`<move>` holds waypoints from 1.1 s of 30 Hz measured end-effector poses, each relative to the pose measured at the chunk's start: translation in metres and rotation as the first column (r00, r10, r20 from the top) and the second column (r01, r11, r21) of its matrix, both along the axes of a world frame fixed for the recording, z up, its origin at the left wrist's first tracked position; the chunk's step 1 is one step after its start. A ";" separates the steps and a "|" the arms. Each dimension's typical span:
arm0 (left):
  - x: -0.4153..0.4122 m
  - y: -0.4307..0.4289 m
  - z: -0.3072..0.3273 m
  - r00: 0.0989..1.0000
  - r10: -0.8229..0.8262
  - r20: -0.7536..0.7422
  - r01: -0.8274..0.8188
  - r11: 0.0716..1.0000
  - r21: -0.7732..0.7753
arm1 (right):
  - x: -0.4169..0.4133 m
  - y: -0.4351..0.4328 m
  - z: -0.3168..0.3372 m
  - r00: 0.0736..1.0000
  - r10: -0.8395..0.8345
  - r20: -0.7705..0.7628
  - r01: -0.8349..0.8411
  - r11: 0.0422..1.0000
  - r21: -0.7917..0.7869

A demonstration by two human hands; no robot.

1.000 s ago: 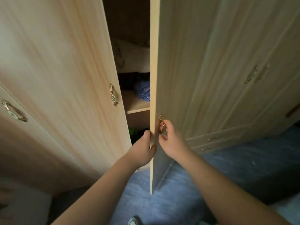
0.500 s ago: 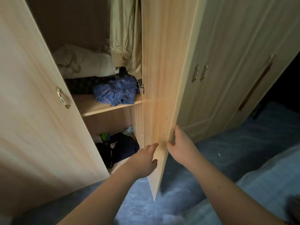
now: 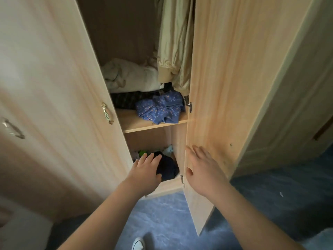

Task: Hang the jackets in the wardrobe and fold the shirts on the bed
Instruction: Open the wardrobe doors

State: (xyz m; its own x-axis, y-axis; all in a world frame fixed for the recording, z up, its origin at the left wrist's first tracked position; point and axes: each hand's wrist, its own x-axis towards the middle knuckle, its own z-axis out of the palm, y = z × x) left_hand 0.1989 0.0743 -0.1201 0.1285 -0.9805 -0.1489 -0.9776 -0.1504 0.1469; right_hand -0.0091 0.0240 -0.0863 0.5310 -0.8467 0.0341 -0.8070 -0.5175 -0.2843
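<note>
Wardrobe [image 3: 126,33] stood open, left door [image 3: 54,87] and right door [image 3: 225,78] both swung out toward the camera. One olive jacket [image 3: 173,42] hung in the upper bay, hard against the right side next to the right door's hinge [image 3: 188,103] edge. Its long axis was vertical, cuff and hem pointed down, top out of frame. The hem ended just above a blue patterned garment [image 3: 160,109] on the shelf [image 3: 144,126]. A white crumpled pile [image 3: 129,76] sat on a dark plaid piece [image 3: 126,100] at the shelf's left. Open room: the bay left of the jacket, above the white pile. Lower bay held dark clothes [image 3: 167,166]. Left hand [image 3: 146,170] was in front of the lower bay, fingers straight and spread, holding nothing. Right hand [image 3: 203,168] was flat at the right door's inner face, low, near the hinge edge, fingers straight; contact couldn't be confirmed. Blue floor [image 3: 162,213] lay below.
</note>
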 end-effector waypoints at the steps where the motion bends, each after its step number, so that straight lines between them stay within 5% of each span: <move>1: 0.016 0.002 0.004 1.000 0.029 -0.002 -0.029 0.999 -0.013 | 0.017 -0.008 -0.003 1.000 0.024 -0.007 -0.024 1.000 -0.012; 11: 0.197 -0.046 0.027 0.980 0.189 -0.054 -0.195 0.970 -0.147 | 0.218 -0.084 -0.006 0.984 0.157 -0.079 -0.164 0.982 -0.094; 16: 0.261 -0.105 0.016 0.927 0.276 -0.256 -0.338 0.907 -0.249 | 0.300 -0.125 -0.010 0.985 0.130 -0.110 -0.136 0.989 -0.050; 20: 0.273 -0.128 0.007 0.742 0.227 -0.631 -0.559 0.728 -0.396 | 0.333 -0.143 -0.013 0.992 0.096 -0.084 -0.098 0.995 -0.027; 23: 0.274 -0.137 0.015 0.580 0.167 -0.797 -0.678 0.641 -0.359 | 0.337 -0.139 -0.014 0.992 0.098 -0.074 -0.101 0.994 -0.033; 25: 0.270 -0.138 0.021 0.551 0.179 -0.815 -0.677 0.667 -0.311 | 0.332 -0.131 -0.012 0.992 0.105 -0.070 -0.108 0.993 -0.043; 30: 0.248 -0.102 0.027 0.671 0.211 -0.710 -0.546 0.789 -0.282 | 0.310 -0.097 -0.003 0.994 0.106 -0.003 -0.106 0.994 -0.022; 33: 0.226 -0.063 0.034 0.652 0.261 -0.712 -0.574 0.783 -0.239 | 0.292 -0.062 0.003 0.990 0.144 0.003 -0.144 0.989 -0.033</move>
